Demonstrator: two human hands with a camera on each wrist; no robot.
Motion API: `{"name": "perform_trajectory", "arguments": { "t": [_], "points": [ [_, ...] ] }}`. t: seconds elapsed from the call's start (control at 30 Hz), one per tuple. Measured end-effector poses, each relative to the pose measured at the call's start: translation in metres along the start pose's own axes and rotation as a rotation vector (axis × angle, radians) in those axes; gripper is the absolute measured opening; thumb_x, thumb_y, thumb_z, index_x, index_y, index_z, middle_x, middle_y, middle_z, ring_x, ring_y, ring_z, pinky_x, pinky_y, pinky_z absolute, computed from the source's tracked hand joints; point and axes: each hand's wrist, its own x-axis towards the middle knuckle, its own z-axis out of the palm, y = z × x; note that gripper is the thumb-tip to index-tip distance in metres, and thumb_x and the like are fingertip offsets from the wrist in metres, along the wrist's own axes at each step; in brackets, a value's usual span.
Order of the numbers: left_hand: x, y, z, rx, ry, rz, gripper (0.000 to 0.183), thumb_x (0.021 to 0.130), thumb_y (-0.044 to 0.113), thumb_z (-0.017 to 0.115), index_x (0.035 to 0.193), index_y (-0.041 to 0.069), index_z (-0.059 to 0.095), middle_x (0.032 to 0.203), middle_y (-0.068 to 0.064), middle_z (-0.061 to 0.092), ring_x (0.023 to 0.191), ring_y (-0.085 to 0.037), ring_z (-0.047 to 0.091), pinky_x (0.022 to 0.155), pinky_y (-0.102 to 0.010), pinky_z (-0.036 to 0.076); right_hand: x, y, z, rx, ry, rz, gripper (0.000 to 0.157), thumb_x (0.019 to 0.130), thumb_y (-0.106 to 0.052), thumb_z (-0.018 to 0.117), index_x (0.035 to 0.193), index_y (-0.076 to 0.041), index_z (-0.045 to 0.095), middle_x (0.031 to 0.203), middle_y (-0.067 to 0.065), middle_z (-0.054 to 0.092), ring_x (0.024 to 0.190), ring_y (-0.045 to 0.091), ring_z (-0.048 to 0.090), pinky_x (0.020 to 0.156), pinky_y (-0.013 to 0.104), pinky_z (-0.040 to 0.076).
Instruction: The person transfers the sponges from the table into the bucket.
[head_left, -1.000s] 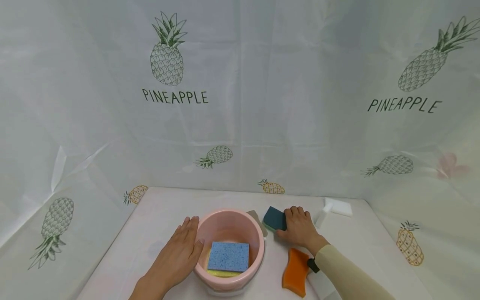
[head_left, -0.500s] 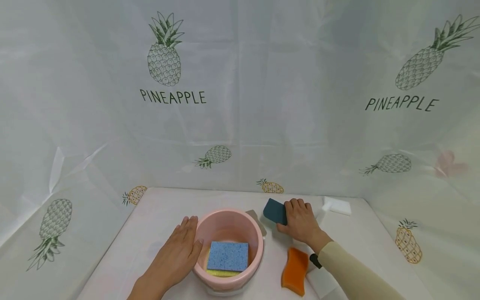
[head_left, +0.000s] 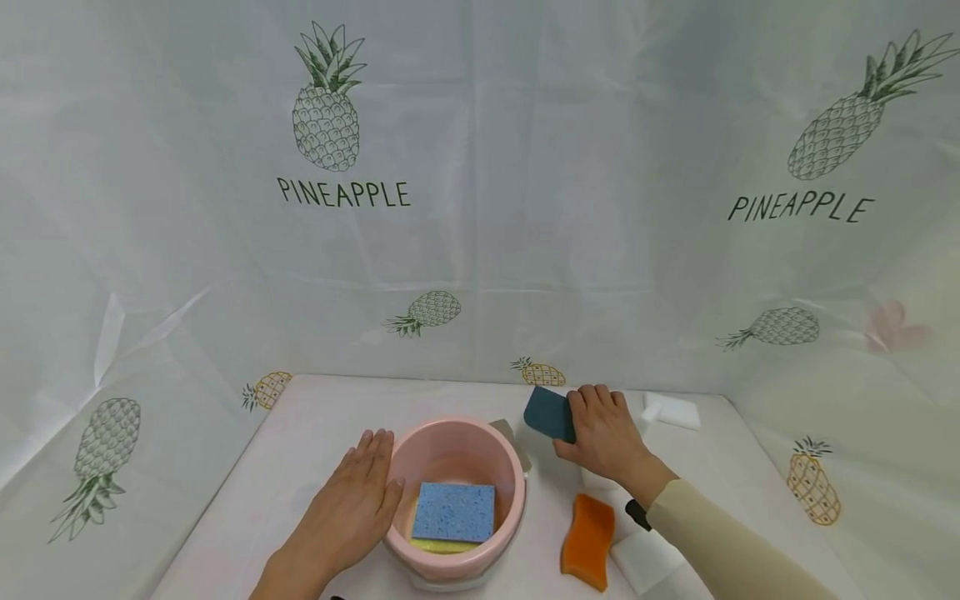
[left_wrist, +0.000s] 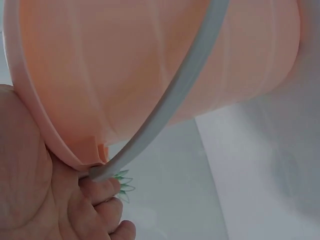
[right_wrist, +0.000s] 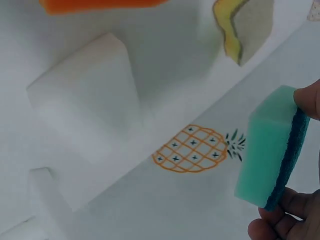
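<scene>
A pink bucket (head_left: 457, 567) with a grey handle (left_wrist: 187, 75) stands on the table. Inside it a blue speckled sponge (head_left: 454, 512) lies on a yellow one (head_left: 442, 547). My left hand (head_left: 348, 504) rests against the bucket's left rim, fingers extended and thumb at the rim. Right of the bucket, my right hand (head_left: 607, 437) pinches a scouring sponge (right_wrist: 270, 150) between thumb and fingers. That sponge has a light green body and a dark teal scrubbing face, which faces up in the head view. It is held above the table.
An orange wavy sponge (head_left: 588, 542) lies right of the bucket. A white block (head_left: 647, 560) lies near the right forearm, another (head_left: 675, 412) at the back right. Behind the bucket's right side is a grey-and-yellow sponge (right_wrist: 252, 22). Pineapple-print sheeting (head_left: 480, 208) surrounds the table (head_left: 337, 408).
My right hand has lifted the scouring sponge off the table and shifted it slightly away from me, its dark face turning more into view. My left hand stays at the bucket rim.
</scene>
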Motion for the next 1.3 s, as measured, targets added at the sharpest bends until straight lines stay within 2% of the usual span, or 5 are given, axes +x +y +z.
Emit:
{"name": "perform_trajectory", "arguments": {
  "t": [0.23, 0.57, 0.93, 1.17, 1.3],
  "points": [
    [0.002, -0.003, -0.003, -0.048, -0.070, -0.018, 0.065, 0.113, 0.032, 0.046, 0.162, -0.007, 0.029, 0.169, -0.025, 0.030, 0.160, -0.040, 0.022, 0.129, -0.060, 0.024, 0.004, -0.006, -0.014, -0.048, 0.067, -0.029, 0.073, 0.078, -0.056, 0.080, 0.118, 0.002, 0.060, 0.109, 0.020, 0.063, 0.100, 0.037, 0.056, 0.084, 0.051, 0.049],
    [0.001, -0.003, -0.001, -0.050, -0.031, 0.003, 0.065, 0.113, 0.032, 0.046, 0.162, -0.008, 0.030, 0.168, -0.025, 0.032, 0.159, -0.041, 0.027, 0.128, -0.060, 0.027, 0.009, -0.012, -0.026, -0.067, 0.155, -0.059, 0.076, 0.079, -0.056, 0.079, 0.124, 0.001, 0.058, 0.112, 0.020, 0.062, 0.102, 0.038, 0.057, 0.086, 0.052, 0.050],
    [0.001, -0.002, -0.002, -0.051, -0.029, -0.004, 0.065, 0.112, 0.032, 0.047, 0.162, -0.008, 0.031, 0.168, -0.025, 0.034, 0.159, -0.041, 0.027, 0.128, -0.059, 0.027, 0.018, -0.030, -0.052, -0.069, 0.171, -0.078, 0.078, 0.084, -0.057, 0.075, 0.132, 0.001, 0.055, 0.117, 0.019, 0.063, 0.107, 0.037, 0.058, 0.092, 0.053, 0.052],
    [0.001, -0.002, -0.002, -0.049, -0.034, -0.004, 0.064, 0.113, 0.032, 0.046, 0.162, -0.007, 0.032, 0.168, -0.025, 0.034, 0.159, -0.040, 0.027, 0.129, -0.059, 0.026, 0.023, -0.047, -0.066, -0.062, 0.141, -0.080, 0.076, 0.086, -0.059, 0.073, 0.133, -0.001, 0.054, 0.122, 0.018, 0.062, 0.113, 0.036, 0.057, 0.095, 0.052, 0.051],
    [0.001, -0.001, -0.003, -0.034, -0.017, 0.000, 0.063, 0.112, 0.031, 0.047, 0.160, -0.007, 0.035, 0.167, -0.025, 0.037, 0.158, -0.041, 0.029, 0.128, -0.060, 0.027, 0.025, -0.058, -0.072, -0.021, 0.133, -0.095, 0.079, 0.087, -0.063, 0.074, 0.134, -0.003, 0.055, 0.126, 0.016, 0.061, 0.115, 0.036, 0.055, 0.096, 0.051, 0.050]
  ]
}}
